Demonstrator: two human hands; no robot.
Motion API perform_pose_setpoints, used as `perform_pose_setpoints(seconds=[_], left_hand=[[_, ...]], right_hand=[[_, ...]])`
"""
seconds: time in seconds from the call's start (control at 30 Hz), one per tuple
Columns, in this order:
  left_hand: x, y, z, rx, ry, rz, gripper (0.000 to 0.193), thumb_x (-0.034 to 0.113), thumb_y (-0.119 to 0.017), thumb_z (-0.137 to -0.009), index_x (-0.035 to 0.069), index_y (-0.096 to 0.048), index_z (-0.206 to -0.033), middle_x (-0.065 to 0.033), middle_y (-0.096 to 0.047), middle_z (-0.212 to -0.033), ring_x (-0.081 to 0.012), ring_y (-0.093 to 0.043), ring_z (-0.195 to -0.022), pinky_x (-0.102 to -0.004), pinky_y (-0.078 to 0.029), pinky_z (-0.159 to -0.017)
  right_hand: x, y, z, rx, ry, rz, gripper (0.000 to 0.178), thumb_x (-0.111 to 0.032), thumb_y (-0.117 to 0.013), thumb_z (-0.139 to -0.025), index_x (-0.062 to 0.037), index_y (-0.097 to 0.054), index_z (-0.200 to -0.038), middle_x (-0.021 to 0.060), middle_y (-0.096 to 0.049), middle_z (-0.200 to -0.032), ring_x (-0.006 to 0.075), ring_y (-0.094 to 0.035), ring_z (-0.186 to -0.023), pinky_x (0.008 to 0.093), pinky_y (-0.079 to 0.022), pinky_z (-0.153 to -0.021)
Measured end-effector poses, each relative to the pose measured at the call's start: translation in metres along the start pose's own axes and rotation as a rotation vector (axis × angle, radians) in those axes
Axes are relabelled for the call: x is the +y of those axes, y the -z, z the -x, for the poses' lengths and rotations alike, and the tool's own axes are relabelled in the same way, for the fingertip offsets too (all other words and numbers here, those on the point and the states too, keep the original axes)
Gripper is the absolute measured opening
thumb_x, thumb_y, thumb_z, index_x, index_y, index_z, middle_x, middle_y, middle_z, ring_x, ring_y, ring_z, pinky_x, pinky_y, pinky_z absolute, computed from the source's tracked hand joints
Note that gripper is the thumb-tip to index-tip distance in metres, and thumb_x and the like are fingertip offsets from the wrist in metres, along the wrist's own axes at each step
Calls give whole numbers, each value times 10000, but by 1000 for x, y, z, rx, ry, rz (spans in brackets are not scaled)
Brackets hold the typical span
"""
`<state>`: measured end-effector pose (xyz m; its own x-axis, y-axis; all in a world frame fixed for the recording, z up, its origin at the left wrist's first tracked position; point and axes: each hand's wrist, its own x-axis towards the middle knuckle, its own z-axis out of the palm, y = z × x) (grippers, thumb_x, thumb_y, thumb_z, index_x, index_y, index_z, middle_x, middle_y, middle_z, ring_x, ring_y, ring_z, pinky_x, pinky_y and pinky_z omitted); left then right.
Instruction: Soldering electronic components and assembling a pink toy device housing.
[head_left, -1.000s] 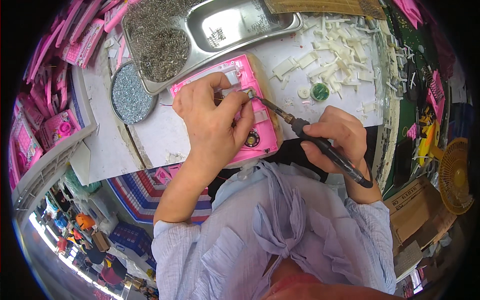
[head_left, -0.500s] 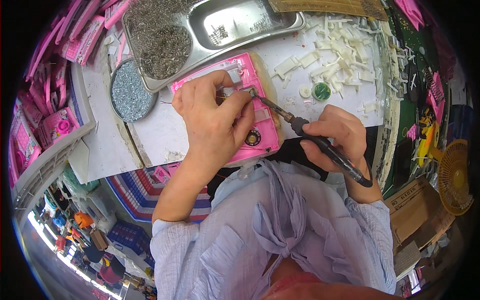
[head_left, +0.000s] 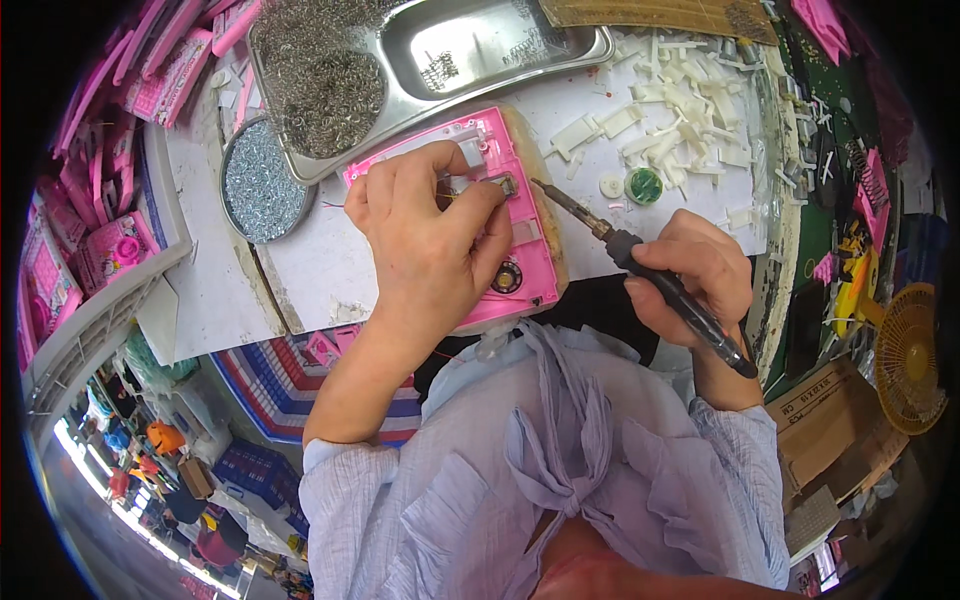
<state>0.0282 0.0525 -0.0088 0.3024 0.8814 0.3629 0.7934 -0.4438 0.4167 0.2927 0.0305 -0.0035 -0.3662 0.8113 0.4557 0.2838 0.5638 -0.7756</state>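
Observation:
A pink plastic toy housing (head_left: 520,235) lies open on the white worktop (head_left: 320,260). My left hand (head_left: 430,240) presses down on it, thumb and forefinger pinching a small metal part (head_left: 500,186) with thin wires inside the housing. My right hand (head_left: 690,275) grips a black-handled soldering iron (head_left: 640,265) like a pen. Its tip points left and hovers just right of the metal part, apart from it.
A steel tray (head_left: 480,50) with a heap of small metal springs (head_left: 320,80) stands behind the housing. A round dish of screws (head_left: 258,180) sits left of it. White plastic pieces (head_left: 670,130) and a green disc (head_left: 644,185) lie right. Pink housings (head_left: 110,180) pile left; a small fan (head_left: 905,355) stands right.
The soldering iron tip has drawn back to the right, away from the metal part. My left hand has kept its pinch on the part inside the housing.

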Motion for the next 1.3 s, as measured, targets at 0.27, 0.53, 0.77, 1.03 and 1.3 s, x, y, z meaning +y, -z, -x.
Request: perform_pose_setpoints(seconds=[0.27, 0.53, 0.77, 1.03, 1.3], left_hand=[[2, 0, 0, -16, -1, -44, 143, 185, -809, -735, 164, -753, -865, -42, -614, -1089, -242, -532, -946, -444, -308, -916], [4, 1, 2, -31, -15, -91, 162, 200, -811, -739, 164, -747, -884, -38, -618, -1099, -237, -540, -962, -437, -311, -924], [-8, 13, 9, 145, -32, -25, 462, 240, -845, -736, 114, -679, -1149, -74, -624, -1173, -284, -566, -1060, -462, -336, -968], [-34, 71, 35, -295, 125, -273, 333, 164, -818, -846, 62, -710, -1145, -81, -652, -886, -277, -627, -831, -403, -452, -803], [-23, 31, 16, 143, 418, 650, 65, -70, -691, -924, -49, -669, -982, -162, -738, -1013, -149, -700, -796, -256, -578, -694]], right_hand=[[-2, 1, -4, 38, 16, 2, 345, -4, -840, -722, -16, -692, -1033, 51, -545, -637, 204, -509, -525, 316, -377, -476], [-1, 4, -3, 51, 20, 29, 337, -20, -846, -730, -25, -693, -1031, 46, -536, -633, 205, -506, -521, 315, -375, -473], [1, 5, -4, 50, 37, 29, 329, -14, -842, -727, -11, -695, -1022, 54, -552, -632, 206, -516, -520, 313, -375, -473], [4, -5, -15, 80, 96, -19, 313, -18, -834, -751, 10, -694, -1030, 65, -603, -657, 194, -527, -525, 302, -371, -480], [-16, -44, -35, 145, -249, -379, 459, -25, -812, -845, 21, -656, -1275, 111, -718, -983, 165, -688, -857, 283, -543, -756]])
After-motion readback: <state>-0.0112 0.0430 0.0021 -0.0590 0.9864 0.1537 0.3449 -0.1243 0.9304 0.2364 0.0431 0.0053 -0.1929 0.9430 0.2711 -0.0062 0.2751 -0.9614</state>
